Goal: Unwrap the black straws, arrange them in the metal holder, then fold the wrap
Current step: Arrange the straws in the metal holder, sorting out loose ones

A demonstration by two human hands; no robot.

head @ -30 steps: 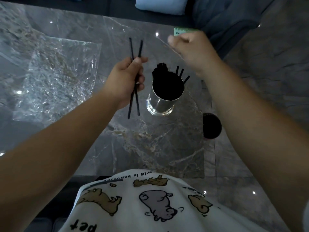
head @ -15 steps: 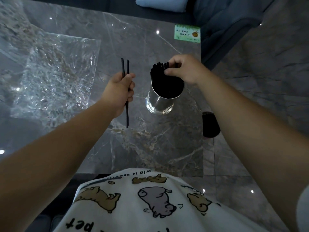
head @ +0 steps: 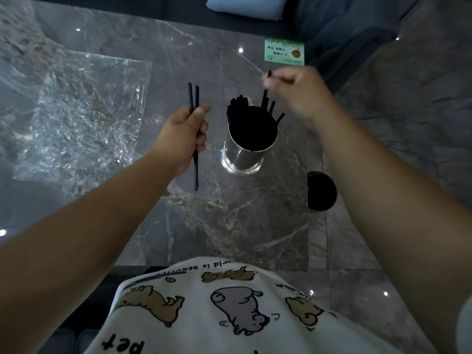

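A shiny metal holder [head: 242, 159] stands mid-table, packed with several black straws [head: 237, 106]. Just left of it, my left hand [head: 181, 134] is closed around two black straws [head: 196, 172] held upright, their ends sticking out above and below the fist. My right hand [head: 298, 93], blurred, hovers above the holder's far right rim and pinches the top of one black straw [head: 269, 72] whose lower part points down into the holder. The clear crinkled wrap [head: 76, 116] lies flat and spread on the left of the table.
The grey marble table [head: 229, 226] ends at the right near a dark round bin [head: 321, 191] on the floor. A green card [head: 284, 52] lies at the far right corner. A dark sofa with a blue cushion [head: 245, 6] stands behind.
My right hand has risen from the holder's rim up and to the right, a straw tip now showing in its fingers. My left hand with its two straws has barely moved.
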